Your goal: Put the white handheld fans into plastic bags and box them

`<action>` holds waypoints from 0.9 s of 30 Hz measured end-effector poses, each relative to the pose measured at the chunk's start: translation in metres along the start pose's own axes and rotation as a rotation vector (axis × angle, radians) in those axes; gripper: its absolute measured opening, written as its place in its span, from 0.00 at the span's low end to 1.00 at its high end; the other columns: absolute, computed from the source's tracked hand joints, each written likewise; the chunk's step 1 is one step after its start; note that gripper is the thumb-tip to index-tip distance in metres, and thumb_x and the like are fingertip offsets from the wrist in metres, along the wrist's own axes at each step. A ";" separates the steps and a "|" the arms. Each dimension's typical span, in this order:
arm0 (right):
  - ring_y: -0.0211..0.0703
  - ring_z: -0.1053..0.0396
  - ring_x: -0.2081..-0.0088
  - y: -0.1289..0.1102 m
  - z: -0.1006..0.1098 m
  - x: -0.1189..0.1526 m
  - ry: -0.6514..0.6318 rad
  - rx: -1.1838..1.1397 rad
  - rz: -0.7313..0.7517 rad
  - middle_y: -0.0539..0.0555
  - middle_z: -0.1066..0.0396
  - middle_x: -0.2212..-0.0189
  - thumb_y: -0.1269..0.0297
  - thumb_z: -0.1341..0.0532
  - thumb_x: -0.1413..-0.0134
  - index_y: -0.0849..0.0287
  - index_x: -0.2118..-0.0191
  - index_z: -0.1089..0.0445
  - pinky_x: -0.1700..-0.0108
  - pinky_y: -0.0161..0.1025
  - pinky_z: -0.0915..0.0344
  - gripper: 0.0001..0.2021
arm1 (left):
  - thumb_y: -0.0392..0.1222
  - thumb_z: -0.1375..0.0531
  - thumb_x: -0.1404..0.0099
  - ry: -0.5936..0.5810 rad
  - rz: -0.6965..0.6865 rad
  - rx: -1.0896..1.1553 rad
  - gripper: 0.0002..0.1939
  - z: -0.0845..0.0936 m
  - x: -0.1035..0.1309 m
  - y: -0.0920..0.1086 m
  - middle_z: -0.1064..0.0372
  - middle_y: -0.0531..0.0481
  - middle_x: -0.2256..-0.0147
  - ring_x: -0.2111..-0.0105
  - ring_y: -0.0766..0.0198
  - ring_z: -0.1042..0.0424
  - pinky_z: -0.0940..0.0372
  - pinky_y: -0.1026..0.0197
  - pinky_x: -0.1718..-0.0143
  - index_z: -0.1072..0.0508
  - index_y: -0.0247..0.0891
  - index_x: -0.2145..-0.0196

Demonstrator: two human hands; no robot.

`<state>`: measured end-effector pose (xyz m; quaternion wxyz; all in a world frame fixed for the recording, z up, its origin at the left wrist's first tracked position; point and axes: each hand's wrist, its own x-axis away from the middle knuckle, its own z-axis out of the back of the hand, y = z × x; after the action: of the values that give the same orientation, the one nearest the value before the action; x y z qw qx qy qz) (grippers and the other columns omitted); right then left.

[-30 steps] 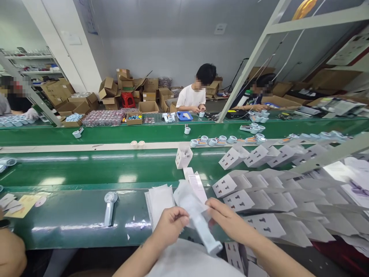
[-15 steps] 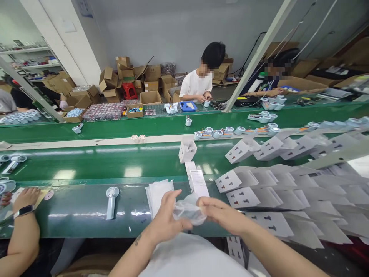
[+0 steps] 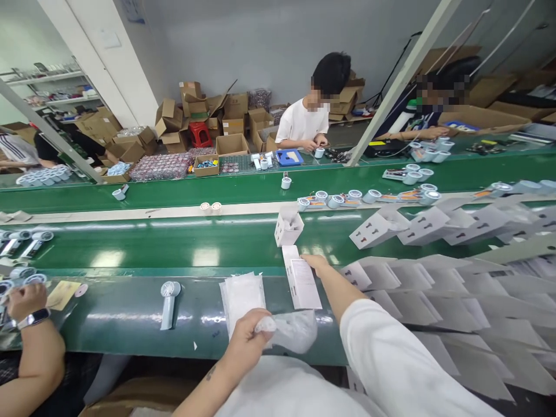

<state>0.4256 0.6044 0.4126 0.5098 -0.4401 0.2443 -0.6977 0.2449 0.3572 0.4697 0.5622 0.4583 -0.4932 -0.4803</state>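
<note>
My left hand point(image 3: 249, 336) is closed around the gathered end of a clear plastic bag point(image 3: 297, 331), whose loose part spreads to the right over the bench edge. My right hand point(image 3: 316, 263) reaches forward to the upper right edge of an open white box point(image 3: 306, 284) and grips it there; some of its fingers are hidden. Left of the box lies a stack of white translucent bags point(image 3: 244, 295). Farther left, a light-blue handheld fan point(image 3: 169, 304) rests on the bench.
Another white box point(image 3: 289, 229) stands on the green conveyor belt point(image 3: 143, 243). Rows of open white boxes point(image 3: 417, 272) fill the right side. A co-worker's hand point(image 3: 28, 301) with a watch is at the left, near several fans. Other people sit across the line.
My right hand has left the plastic bag and moved forward to the white box. My left hand keeps the bag, which now hangs out to the right. The view has shifted slightly.
</note>
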 end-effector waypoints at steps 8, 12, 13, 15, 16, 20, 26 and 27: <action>0.52 0.33 0.54 0.035 0.008 0.056 0.097 -0.047 0.230 0.57 0.29 0.54 0.63 0.40 0.57 0.56 0.75 0.39 0.54 0.42 0.38 0.06 | 0.50 0.35 0.47 0.252 0.116 0.561 0.16 0.015 -0.025 0.020 0.32 0.53 0.74 0.75 0.68 0.34 0.37 0.66 0.77 0.28 0.35 0.68; 0.50 0.33 0.57 0.040 0.006 0.106 0.063 -0.084 0.389 0.57 0.28 0.57 0.61 0.42 0.54 0.56 0.67 0.35 0.56 0.41 0.38 0.07 | 0.52 0.34 0.48 0.243 0.056 0.563 0.20 -0.002 -0.064 0.030 0.30 0.50 0.67 0.70 0.65 0.31 0.33 0.63 0.73 0.30 0.36 0.62; 0.49 0.33 0.59 0.043 0.006 0.114 0.065 -0.074 0.397 0.57 0.28 0.58 0.60 0.43 0.52 0.56 0.66 0.35 0.58 0.41 0.38 0.07 | 0.52 0.34 0.48 0.222 0.052 0.491 0.21 -0.005 -0.069 0.029 0.30 0.50 0.67 0.70 0.64 0.31 0.32 0.62 0.72 0.30 0.36 0.62; 0.47 0.33 0.62 0.049 0.008 0.128 0.067 -0.034 0.400 0.57 0.29 0.60 0.61 0.46 0.48 0.57 0.66 0.35 0.58 0.41 0.38 0.07 | 0.51 0.36 0.46 0.181 0.044 0.260 0.18 -0.007 -0.071 0.026 0.31 0.51 0.68 0.70 0.63 0.31 0.32 0.62 0.72 0.30 0.36 0.63; 0.46 0.34 0.63 0.053 0.010 0.133 0.059 -0.012 0.402 0.56 0.29 0.61 0.62 0.47 0.47 0.56 0.67 0.35 0.58 0.41 0.39 0.07 | 0.50 0.38 0.44 0.164 0.025 0.103 0.15 -0.006 -0.069 0.026 0.32 0.51 0.69 0.70 0.63 0.32 0.33 0.62 0.72 0.30 0.36 0.64; 0.45 0.35 0.62 0.066 0.019 0.151 -0.059 0.005 0.438 0.54 0.30 0.64 0.61 0.49 0.43 0.55 0.66 0.36 0.58 0.40 0.40 0.08 | 0.38 0.44 0.39 0.037 -0.205 -0.609 0.03 -0.006 -0.049 0.044 0.32 0.49 0.68 0.67 0.60 0.32 0.35 0.59 0.66 0.31 0.38 0.68; 0.47 0.35 0.60 0.082 0.025 0.161 -0.047 -0.010 0.421 0.54 0.31 0.64 0.63 0.49 0.46 0.55 0.65 0.35 0.56 0.42 0.39 0.07 | 0.26 0.45 0.46 -0.181 -0.297 -1.245 0.15 -0.058 -0.041 0.081 0.34 0.35 0.59 0.63 0.49 0.31 0.36 0.56 0.70 0.31 0.34 0.60; 0.47 0.35 0.59 0.085 0.026 0.160 -0.037 -0.010 0.440 0.54 0.31 0.63 0.64 0.48 0.48 0.55 0.64 0.35 0.56 0.42 0.39 0.07 | 0.26 0.44 0.47 -0.218 -0.313 -1.290 0.16 -0.067 -0.041 0.086 0.34 0.33 0.59 0.63 0.47 0.31 0.36 0.56 0.70 0.31 0.32 0.58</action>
<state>0.4755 0.4282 0.4172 0.6520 -0.3914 0.3285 -0.5601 0.3168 0.4107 0.5440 0.5941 0.0453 -0.0892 -0.7981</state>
